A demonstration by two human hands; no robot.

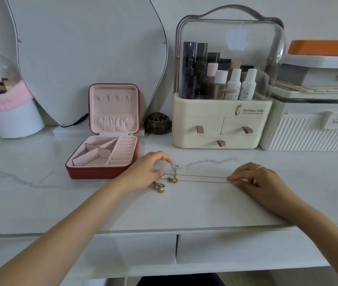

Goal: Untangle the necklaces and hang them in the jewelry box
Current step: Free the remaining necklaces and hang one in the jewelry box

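The necklaces (202, 178) lie stretched left to right across the middle of the worktop (184, 207), between both hands. The right hand (252, 178) pinches the chain ends; the left hand (149, 172) pins the pendant end under curled fingers. The open jewelry box (106, 141) stands just left of the left hand, the nearer one.

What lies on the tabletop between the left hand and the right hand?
In the head view, thin necklace chains stretch between the left hand and right hand, with small pendants by the left hand.
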